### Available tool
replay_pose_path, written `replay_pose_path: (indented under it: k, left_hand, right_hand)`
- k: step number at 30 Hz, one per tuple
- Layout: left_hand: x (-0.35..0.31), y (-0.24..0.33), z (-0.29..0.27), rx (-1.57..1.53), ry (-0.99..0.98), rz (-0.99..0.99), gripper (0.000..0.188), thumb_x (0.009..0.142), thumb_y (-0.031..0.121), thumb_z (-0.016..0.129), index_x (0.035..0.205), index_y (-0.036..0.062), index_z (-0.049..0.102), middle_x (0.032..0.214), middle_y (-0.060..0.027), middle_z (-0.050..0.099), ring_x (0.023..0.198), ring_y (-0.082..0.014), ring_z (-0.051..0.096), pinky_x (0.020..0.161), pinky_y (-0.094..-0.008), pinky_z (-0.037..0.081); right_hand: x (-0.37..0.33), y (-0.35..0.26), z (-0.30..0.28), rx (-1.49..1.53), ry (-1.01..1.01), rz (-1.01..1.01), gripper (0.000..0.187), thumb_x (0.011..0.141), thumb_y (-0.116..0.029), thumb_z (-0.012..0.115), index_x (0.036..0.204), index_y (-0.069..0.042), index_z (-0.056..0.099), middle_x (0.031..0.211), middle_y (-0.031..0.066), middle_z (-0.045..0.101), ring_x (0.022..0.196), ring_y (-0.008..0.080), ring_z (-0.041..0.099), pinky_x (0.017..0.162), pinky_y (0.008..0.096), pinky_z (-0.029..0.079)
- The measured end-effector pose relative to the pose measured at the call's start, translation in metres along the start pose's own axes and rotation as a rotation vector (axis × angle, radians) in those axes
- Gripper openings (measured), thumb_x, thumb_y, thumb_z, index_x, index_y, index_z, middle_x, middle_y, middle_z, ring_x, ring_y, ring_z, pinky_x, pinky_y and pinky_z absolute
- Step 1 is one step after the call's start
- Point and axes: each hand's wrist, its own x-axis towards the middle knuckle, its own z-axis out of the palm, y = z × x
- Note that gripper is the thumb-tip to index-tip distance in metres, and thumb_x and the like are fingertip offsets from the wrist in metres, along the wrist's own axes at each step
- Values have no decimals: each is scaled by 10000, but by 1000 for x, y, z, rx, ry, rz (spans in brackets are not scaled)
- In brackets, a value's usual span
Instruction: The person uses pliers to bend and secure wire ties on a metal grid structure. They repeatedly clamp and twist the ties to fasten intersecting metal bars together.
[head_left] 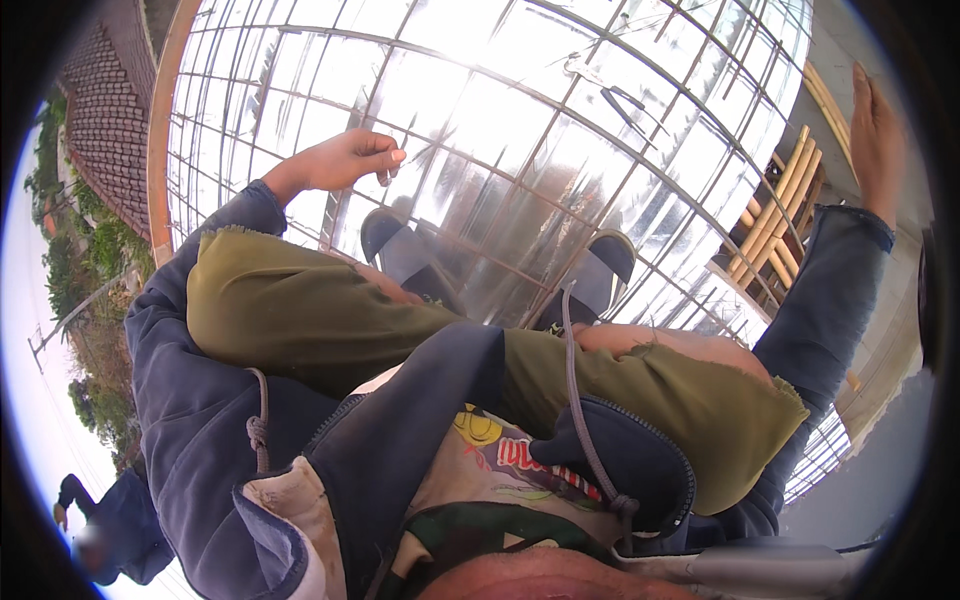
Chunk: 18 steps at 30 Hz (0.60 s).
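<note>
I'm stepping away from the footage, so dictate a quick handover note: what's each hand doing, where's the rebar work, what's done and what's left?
Left hand: fingers curled shut around a bar of the rebar grid, out ahead of the left knee.
Right hand: flat and open, resting on the pale ledge at the right, holding nothing.
The person squats on the grid in dark sandals, shiny sheeting beneath the bars. Bamboo poles lie under the grid at the right.
Done: bars laid in a crossed mesh across the view.
Left: no tool or tie wire is visible; whether the crossings are tied cannot be told.
</note>
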Motion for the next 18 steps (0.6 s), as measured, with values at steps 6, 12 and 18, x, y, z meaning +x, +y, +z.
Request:
replay_pose_path:
  k: [6,12,18]
  left_hand:
    - [-3,-14,47,-329,275,55,511,1127,473,584,859,46,666,767,62,525,755,-67,452,700,-297,402]
    - [-50,-68,7,-21,995,-16,533,1101,287,688,687,36,465,634,64,360,657,-57,274,559,-308,260]
    - [-103,-164,36,-161,1187,-245,452,1091,467,662,927,52,739,628,64,464,581,-61,340,547,-308,284]
  right_hand:
    - [-20,33,39,-11,-78,184,667,1076,-623,509,1412,-77,696,1381,213,709,1322,334,656,1111,388,477]
    - [-26,133,46,-91,-133,714,845,963,-778,543,1315,-40,755,1299,198,754,1247,369,682,1076,452,491]
    - [-99,283,-16,87,266,923,698,1063,-632,526,1195,10,765,959,95,713,844,232,645,763,380,499]
